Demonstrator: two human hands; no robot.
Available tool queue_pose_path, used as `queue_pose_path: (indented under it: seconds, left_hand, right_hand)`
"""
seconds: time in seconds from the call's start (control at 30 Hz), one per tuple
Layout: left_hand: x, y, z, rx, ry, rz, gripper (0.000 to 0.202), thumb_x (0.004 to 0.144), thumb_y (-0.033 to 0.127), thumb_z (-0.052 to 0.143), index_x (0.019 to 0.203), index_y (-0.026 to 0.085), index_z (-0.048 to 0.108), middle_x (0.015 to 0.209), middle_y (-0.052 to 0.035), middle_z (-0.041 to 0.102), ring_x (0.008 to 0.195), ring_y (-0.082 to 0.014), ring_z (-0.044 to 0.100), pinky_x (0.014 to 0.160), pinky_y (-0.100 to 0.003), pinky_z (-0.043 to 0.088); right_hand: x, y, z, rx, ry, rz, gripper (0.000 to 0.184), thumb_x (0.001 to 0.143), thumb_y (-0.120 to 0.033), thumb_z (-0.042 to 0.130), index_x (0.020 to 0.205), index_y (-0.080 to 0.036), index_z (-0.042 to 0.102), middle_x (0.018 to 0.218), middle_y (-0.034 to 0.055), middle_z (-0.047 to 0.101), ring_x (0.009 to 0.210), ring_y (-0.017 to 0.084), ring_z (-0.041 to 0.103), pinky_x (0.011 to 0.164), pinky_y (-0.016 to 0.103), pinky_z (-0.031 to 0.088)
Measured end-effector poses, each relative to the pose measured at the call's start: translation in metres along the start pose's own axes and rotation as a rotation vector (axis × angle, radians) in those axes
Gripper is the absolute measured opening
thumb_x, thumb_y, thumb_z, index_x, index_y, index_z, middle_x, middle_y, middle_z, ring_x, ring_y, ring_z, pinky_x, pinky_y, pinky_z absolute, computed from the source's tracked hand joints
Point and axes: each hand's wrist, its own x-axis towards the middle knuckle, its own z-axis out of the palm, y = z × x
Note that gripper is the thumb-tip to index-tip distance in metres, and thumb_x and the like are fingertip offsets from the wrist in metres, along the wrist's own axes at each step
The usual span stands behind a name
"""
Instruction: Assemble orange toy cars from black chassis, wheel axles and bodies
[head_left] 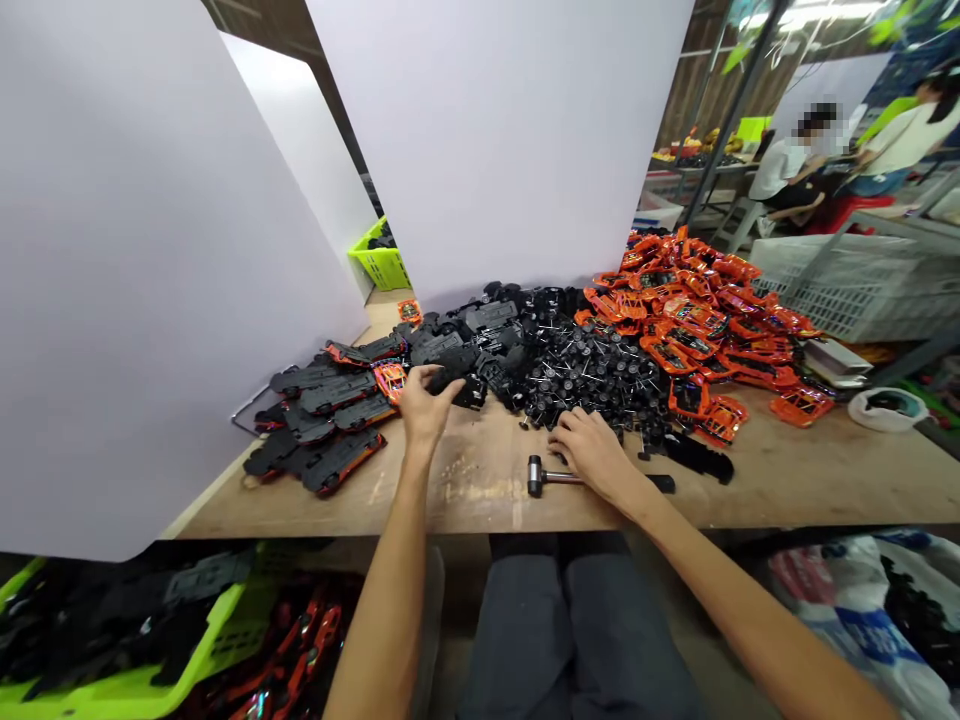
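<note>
My left hand [426, 408] is curled round the near end of a black toy car chassis [448, 376], thumb and fingers on either side, at the front of the chassis pile [491, 318]. My right hand [592, 452] rests at the near edge of a heap of small black wheels on metal axles [589, 365]. Its fingers are bent down and drawn together; whatever they pinch is hidden. Beneath that wrist lies a hammer [535, 476] with a black head and steel shaft, its handle partly covered by the hand.
Orange car bodies [694, 315] are heaped at the right. Assembled cars [330, 400] lie wheels-up at the left. A white bowl [888, 409] stands near the right edge. Below the table is a green crate [202, 640]. White panels [495, 140] rise behind; people sit beyond.
</note>
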Motion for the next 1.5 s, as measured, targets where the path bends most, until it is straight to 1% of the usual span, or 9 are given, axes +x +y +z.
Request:
queue_pose_path:
  seconds: [0.13,0.3,0.43,0.57,0.7,0.9,1.17,1.3,1.5]
  left_hand:
    - [-0.035,0.006,-0.024,-0.219,0.089,-0.153,0.040,0.083,0.049,0.074,0.103,0.017,0.062,0.096,-0.0038,0.069,0.079,-0.0189,0.072,0.071,-0.038,0.066]
    - [-0.108,0.010,-0.022,-0.539,-0.267,-0.487,0.047,0.079,0.051,0.083,0.101,0.014,0.065,0.101,-0.0123,0.077,0.082,-0.0260,0.079,0.073,-0.045,0.069]
    - [-0.143,0.013,-0.016,-0.743,-0.384,-0.659,0.050,0.085,0.053,0.080,0.111,0.015,0.062,0.110,-0.0159,0.078,0.092,-0.0253,0.079,0.088,-0.042,0.066]
    - [-0.149,0.019,-0.024,-0.827,-0.346,-0.671,0.048,0.079,0.048,0.086,0.108,0.017,0.062,0.093,-0.0042,0.074,0.078,-0.0154,0.073,0.072,-0.026,0.062]
    - [-0.148,0.029,-0.037,-0.870,-0.275,-0.668,0.049,0.072,0.044,0.092,0.104,0.018,0.064,0.085,0.0032,0.067,0.068,-0.0082,0.062,0.058,-0.017,0.050]
    - [-0.155,0.045,-0.044,-0.947,-0.209,-0.676,0.044,0.072,0.035,0.092,0.101,0.018,0.064,0.091,0.0005,0.069,0.073,-0.0098,0.062,0.068,-0.022,0.055]
    - [-0.164,0.064,-0.029,-0.806,-0.314,-0.622,0.046,0.071,0.037,0.089,0.109,0.019,0.069,0.092,-0.0015,0.074,0.073,-0.0133,0.068,0.066,-0.022,0.056]
    - [-0.166,0.077,-0.013,-0.693,-0.308,-0.705,0.039,0.066,0.035,0.086,0.098,0.017,0.073,0.093,-0.0048,0.078,0.076,-0.0213,0.074,0.063,-0.028,0.063]
    - [-0.179,0.086,0.018,-0.656,-0.398,-0.877,0.016,0.068,0.026,0.076,0.081,0.017,0.070,0.093,-0.0070,0.078,0.087,-0.0262,0.076,0.073,-0.042,0.070]
  right_hand:
    - [0.016,0.006,-0.017,0.182,0.003,0.011,0.020,0.100,-0.022,0.060,0.087,-0.019,0.074,0.095,0.0067,0.074,0.093,0.021,0.064,0.084,0.034,0.046]
    - [0.020,-0.004,-0.028,0.386,0.017,0.104,0.047,0.106,-0.052,0.047,0.100,-0.015,0.075,0.072,0.0014,0.069,0.057,0.015,0.058,0.056,0.028,0.045]
    - [0.004,-0.047,0.000,0.475,0.119,0.021,0.029,0.105,-0.040,0.055,0.097,-0.019,0.075,0.094,0.0059,0.073,0.086,0.020,0.069,0.077,0.033,0.055]
    - [-0.015,-0.092,0.039,0.338,0.256,-0.203,0.018,0.104,-0.020,0.055,0.101,-0.022,0.072,0.110,0.0097,0.070,0.104,0.024,0.066,0.092,0.040,0.054]
    - [-0.019,-0.115,0.056,0.169,0.348,-0.239,0.017,0.104,-0.017,0.053,0.108,-0.023,0.069,0.119,0.0103,0.070,0.109,0.025,0.065,0.095,0.042,0.051]
    - [-0.021,-0.127,0.048,0.164,0.499,-0.266,0.021,0.103,-0.010,0.052,0.112,-0.022,0.067,0.116,0.0102,0.072,0.111,0.024,0.067,0.096,0.042,0.050]
    - [-0.032,-0.122,0.023,0.146,0.430,-0.212,0.021,0.104,-0.014,0.054,0.111,-0.025,0.070,0.121,0.0088,0.073,0.117,0.025,0.066,0.100,0.044,0.051]
    - [-0.063,-0.089,-0.023,0.099,0.477,-0.103,0.023,0.102,-0.020,0.062,0.122,-0.028,0.070,0.125,0.0078,0.071,0.121,0.024,0.065,0.106,0.043,0.052]
    - [-0.127,0.067,-0.126,-0.193,0.615,0.346,0.027,0.104,-0.033,0.055,0.123,-0.021,0.069,0.126,0.0145,0.069,0.124,0.029,0.062,0.111,0.052,0.047]
